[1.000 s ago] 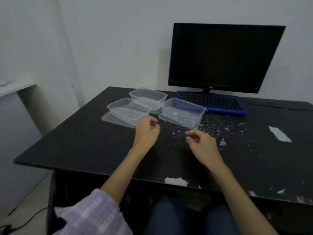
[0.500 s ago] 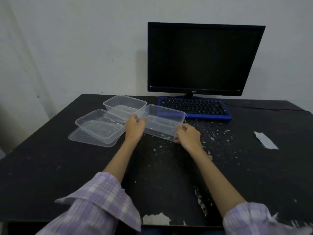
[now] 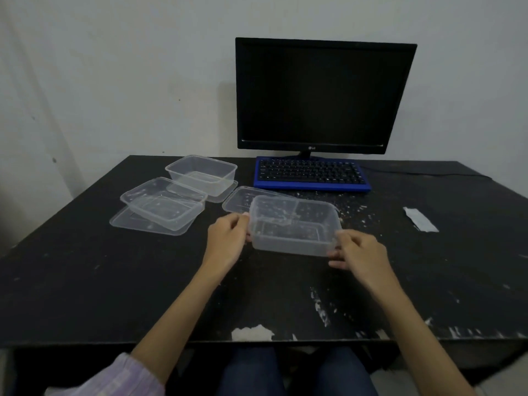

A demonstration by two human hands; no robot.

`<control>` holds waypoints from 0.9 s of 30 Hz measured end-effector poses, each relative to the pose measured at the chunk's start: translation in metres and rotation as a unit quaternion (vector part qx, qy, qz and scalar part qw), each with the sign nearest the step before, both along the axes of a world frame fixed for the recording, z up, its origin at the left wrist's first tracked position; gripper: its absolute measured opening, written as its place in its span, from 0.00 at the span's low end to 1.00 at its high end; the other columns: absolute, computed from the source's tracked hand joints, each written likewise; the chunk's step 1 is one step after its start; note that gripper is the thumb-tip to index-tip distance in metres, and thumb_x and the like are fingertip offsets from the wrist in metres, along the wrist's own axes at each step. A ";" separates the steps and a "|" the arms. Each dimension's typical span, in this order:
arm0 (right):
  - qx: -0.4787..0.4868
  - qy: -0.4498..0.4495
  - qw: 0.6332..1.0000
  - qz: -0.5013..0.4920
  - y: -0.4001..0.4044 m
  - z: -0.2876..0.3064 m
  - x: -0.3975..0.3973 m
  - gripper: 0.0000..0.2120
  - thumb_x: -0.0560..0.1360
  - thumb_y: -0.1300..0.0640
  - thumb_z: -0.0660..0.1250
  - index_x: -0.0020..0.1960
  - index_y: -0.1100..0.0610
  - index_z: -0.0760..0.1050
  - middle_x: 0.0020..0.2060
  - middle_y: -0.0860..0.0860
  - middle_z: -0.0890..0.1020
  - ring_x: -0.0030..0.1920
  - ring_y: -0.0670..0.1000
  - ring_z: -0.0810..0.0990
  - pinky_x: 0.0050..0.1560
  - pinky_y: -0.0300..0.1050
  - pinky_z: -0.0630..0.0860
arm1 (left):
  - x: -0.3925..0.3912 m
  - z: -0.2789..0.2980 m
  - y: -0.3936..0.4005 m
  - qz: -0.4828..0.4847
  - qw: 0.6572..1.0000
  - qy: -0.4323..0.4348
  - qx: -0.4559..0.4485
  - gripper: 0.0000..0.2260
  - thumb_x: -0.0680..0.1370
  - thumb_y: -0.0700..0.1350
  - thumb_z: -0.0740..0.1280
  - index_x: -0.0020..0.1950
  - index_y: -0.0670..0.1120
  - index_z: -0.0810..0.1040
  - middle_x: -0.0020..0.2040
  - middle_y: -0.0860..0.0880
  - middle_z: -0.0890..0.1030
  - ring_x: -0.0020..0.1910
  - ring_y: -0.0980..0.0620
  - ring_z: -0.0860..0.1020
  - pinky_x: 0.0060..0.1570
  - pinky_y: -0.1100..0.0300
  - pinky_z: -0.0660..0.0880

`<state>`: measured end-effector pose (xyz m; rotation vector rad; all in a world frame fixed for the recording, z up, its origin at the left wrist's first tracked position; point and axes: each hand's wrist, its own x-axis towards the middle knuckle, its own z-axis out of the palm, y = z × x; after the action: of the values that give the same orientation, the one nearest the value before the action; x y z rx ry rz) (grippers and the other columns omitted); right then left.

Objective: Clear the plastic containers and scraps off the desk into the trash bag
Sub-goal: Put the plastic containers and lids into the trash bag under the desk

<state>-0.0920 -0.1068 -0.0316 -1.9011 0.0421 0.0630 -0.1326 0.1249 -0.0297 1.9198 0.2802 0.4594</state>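
Both hands pinch one clear container (image 3: 294,227) at its short ends: the left hand (image 3: 227,241) holds the left rim with curled fingers, the right hand (image 3: 358,251) clamps the lower right corner, fingers tucked under. The tub sits just below the middle of the frame, seemingly lifted and tilted toward the viewer. Behind it a flat lid (image 3: 243,200) lies on the desk (image 3: 85,275).

Left of centre, two more containers rest on lids: a near tub (image 3: 163,202) and a far tub (image 3: 201,174). White scraps (image 3: 354,212) speckle the desk right of the held tub, and a paper strip (image 3: 420,220) lies at right.

The thin plastic could flex and slip from so light a grip, and tipping it further may spill any crumbs inside back onto the desk. No trash bag is in view, so the carry may be awkward.

The desk is black and scuffed, with chipped patches along its near edge. A dark monitor (image 3: 323,95) and blue keyboard (image 3: 311,174) stand against a plain pale wall (image 3: 114,67).
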 end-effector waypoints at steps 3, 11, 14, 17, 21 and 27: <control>0.004 0.005 1.000 0.000 -0.009 -0.011 -0.016 0.10 0.79 0.53 0.60 0.53 0.53 0.79 0.38 0.51 0.83 0.36 0.46 0.84 0.42 0.46 0.83 | -0.012 -0.009 -0.005 0.004 1.000 0.010 0.026 0.13 0.80 0.50 0.58 0.42 0.47 0.79 0.37 0.50 0.82 0.35 0.59 0.80 0.38 0.62 0.76; -0.164 -0.045 0.985 0.023 -0.014 0.013 -0.016 0.15 0.80 0.44 0.54 0.53 0.47 0.77 0.40 0.47 0.79 0.40 0.44 0.77 0.37 0.40 0.70 | -0.002 -0.003 0.012 0.062 0.997 0.035 0.020 0.13 0.80 0.50 0.58 0.42 0.47 0.78 0.42 0.45 0.81 0.42 0.48 0.80 0.48 0.50 0.77; -0.179 -0.058 0.982 0.032 -0.012 0.035 0.010 0.12 0.80 0.48 0.57 0.46 0.50 0.77 0.36 0.47 0.78 0.35 0.42 0.74 0.32 0.38 0.66 | 0.020 0.010 0.024 0.080 0.995 0.020 0.048 0.13 0.80 0.47 0.58 0.42 0.42 0.76 0.38 0.45 0.78 0.38 0.49 0.75 0.39 0.55 0.72; -0.182 -0.064 0.979 0.072 -0.001 0.050 0.047 0.10 0.78 0.55 0.61 0.40 0.50 0.77 0.40 0.46 0.79 0.39 0.43 0.76 0.44 0.43 0.72 | 0.049 0.022 0.032 0.075 0.992 0.020 0.104 0.12 0.79 0.43 0.58 0.37 0.43 0.74 0.32 0.48 0.73 0.31 0.54 0.70 0.30 0.61 0.63; -0.193 0.001 0.976 0.106 0.031 0.056 0.102 0.07 0.77 0.57 0.64 0.48 0.56 0.81 0.41 0.50 0.83 0.40 0.46 0.79 0.40 0.39 0.75 | 0.089 0.026 0.043 0.062 0.985 0.070 0.147 0.13 0.80 0.44 0.57 0.42 0.40 0.75 0.37 0.45 0.74 0.38 0.48 0.73 0.36 0.57 0.69; -0.198 0.139 0.956 0.165 0.068 0.047 0.144 0.11 0.78 0.62 0.61 0.56 0.66 0.77 0.45 0.57 0.83 0.38 0.48 0.79 0.36 0.38 0.77 | 0.118 0.015 0.059 0.039 0.970 0.170 0.168 0.15 0.81 0.50 0.56 0.39 0.44 0.72 0.37 0.49 0.74 0.35 0.55 0.71 0.37 0.59 0.66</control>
<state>0.0525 -0.0384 0.0157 -2.2705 -0.0789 0.5885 -0.0151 0.1836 -0.0143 2.3272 0.5306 0.2355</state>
